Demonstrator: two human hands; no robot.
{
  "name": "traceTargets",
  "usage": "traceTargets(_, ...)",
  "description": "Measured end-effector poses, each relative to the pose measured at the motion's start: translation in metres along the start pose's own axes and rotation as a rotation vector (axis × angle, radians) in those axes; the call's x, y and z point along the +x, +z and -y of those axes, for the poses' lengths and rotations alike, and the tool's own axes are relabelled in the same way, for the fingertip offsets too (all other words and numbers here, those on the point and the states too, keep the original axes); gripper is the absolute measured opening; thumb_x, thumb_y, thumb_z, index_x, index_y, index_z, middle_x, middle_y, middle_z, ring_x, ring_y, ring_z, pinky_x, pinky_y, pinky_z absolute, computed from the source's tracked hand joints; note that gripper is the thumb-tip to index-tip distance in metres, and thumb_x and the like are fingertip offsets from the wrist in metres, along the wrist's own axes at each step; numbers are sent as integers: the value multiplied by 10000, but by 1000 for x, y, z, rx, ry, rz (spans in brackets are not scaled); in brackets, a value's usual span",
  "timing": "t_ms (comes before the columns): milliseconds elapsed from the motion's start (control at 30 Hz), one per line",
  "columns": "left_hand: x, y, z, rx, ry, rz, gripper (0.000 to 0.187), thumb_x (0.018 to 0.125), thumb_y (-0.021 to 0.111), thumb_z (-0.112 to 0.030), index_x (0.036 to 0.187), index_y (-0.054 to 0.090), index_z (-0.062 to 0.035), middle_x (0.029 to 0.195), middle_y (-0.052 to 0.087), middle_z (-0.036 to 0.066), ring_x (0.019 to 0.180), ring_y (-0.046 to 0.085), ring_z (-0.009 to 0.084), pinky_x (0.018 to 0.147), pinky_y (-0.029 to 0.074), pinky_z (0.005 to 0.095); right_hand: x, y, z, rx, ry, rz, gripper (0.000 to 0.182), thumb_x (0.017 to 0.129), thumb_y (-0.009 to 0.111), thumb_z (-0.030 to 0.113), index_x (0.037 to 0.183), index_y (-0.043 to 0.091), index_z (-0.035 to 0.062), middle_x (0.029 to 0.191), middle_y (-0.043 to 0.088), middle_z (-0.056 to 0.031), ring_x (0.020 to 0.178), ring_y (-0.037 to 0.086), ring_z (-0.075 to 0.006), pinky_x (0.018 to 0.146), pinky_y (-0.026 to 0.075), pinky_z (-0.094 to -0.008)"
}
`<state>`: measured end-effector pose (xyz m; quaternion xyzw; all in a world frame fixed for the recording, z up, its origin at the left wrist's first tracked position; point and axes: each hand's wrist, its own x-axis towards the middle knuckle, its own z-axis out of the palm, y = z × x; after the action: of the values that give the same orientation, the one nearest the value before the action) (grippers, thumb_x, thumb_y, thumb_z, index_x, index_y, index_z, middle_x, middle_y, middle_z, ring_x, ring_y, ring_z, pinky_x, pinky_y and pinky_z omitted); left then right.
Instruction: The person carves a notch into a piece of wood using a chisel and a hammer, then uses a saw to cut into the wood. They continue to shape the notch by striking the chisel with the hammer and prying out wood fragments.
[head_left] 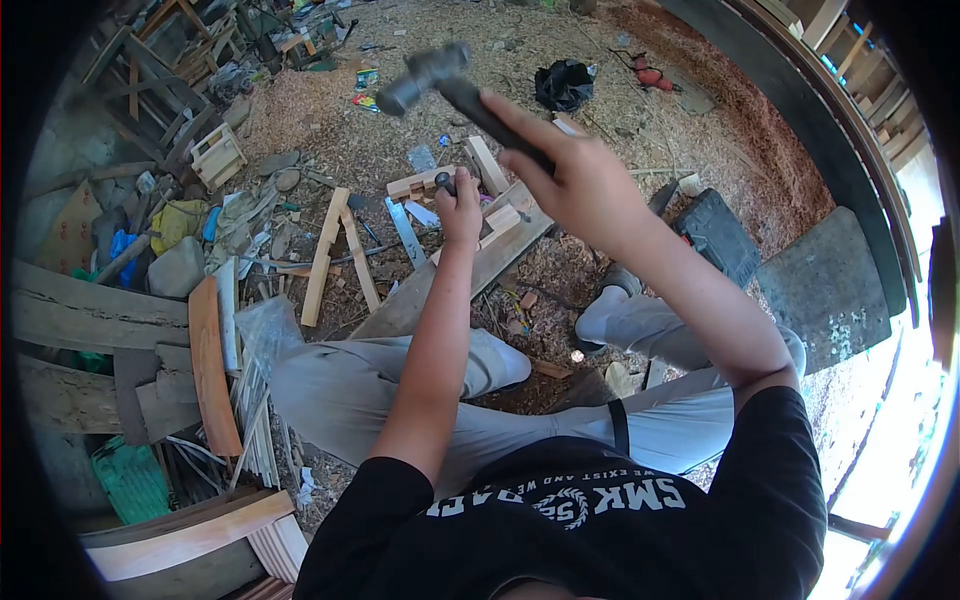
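My right hand (pixel 590 190) is closed around the dark handle of a hammer (pixel 425 78), raised above the work with its head pointing to the upper left. Lower down, my left hand (pixel 461 212) grips a chisel (pixel 446 183); only its dark rounded handle end shows clearly, and its blade is hidden. It stands over a notched piece of wood (pixel 500 222) lying on a plank (pixel 405 300). Beside it are a metal ruler or flat strip (pixel 405 232) and another pale wood piece (pixel 412 186).
Wood shavings cover the ground. Joined wooden strips (pixel 325 260) lie to the left, and a dark tool case (pixel 718 235) sits to the right. A black plastic bag (pixel 564 86) and a red power tool (pixel 652 75) lie farther off. Curved boards (pixel 210 365) are stacked at left.
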<state>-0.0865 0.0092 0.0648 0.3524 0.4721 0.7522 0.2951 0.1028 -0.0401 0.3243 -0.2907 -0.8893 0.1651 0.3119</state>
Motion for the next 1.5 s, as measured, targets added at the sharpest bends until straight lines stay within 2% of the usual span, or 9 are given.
traceTargets(200,3,-10,11,16,23,49,320,1103,562,-287,853,597,-89,711,515,-58,600,460,53,529,357,260,-4,26,-8,-25,-140,-168,631,999,661,263,1592,444,280,829,728,-188,700,716,-381,646,563,-492)
traceTargets(267,-1,-9,12,24,17,59,297,1096,572,-283,880,616,-84,739,543,-49,633,496,57,554,396,267,-18,33,-13,-259,115,387,666,991,683,264,1604,422,288,808,704,-191,777,726,-377,704,562,-490)
traceTargets(500,-9,-10,1,133,108,3,322,1105,550,-295,868,608,-85,764,577,-36,697,563,74,606,460,295,-58,66,-21,121,244,38,643,999,691,309,1571,448,144,746,686,-189,665,698,-341,648,538,-441)
traceTargets(667,-4,-3,-13,55,5,119,476,1130,485,-355,706,433,-145,574,392,-69,491,350,56,458,272,260,-134,130,-54,191,608,-316,462,986,693,311,1314,582,6,732,667,-249,652,710,-408,558,513,-460)
traceTargets(933,0,-7,-57,-22,-77,376,380,1128,481,-369,844,468,-117,738,468,-15,687,445,94,662,364,277,-242,210,-130,423,1381,114,389,938,710,300,1075,693,-64,740,669,-161,669,718,-311,610,545,-423)
traceTargets(1067,-2,6,-80,10,-43,399,301,1117,513,-331,939,518,-89,830,520,0,790,489,113,784,401,290,-253,249,-168,168,1236,307,462,915,727,302,1197,666,-59,936,706,-236,895,740,-399,784,580,-474)
traceTargets(1200,-2,12,-75,150,9,481,250,1105,540,-326,1086,589,-83,986,564,22,929,537,139,903,437,316,-172,200,-117,-25,553,-64,661,810,815,283,1364,602,-6,1264,610,-274,1149,624,-457,997,532,-481)
traceTargets(1400,-10,14,-96,622,193,577,450,1084,509,-439,1422,564,-147,1582,386,169,1546,281,373,1257,195,484,-76,189,-118,336,168,-33,495,847,825,259,1225,637,0,1149,657,-242,1027,660,-426,873,539,-481)
traceTargets(1500,-6,0,-106,782,129,536,467,1075,540,-438,1440,554,-148,1577,391,160,1518,321,373,1243,237,462,-61,210,-127,453,288,33,331,910,776,247,1054,640,-18,954,684,-251,922,684,-436,791,531,-485)
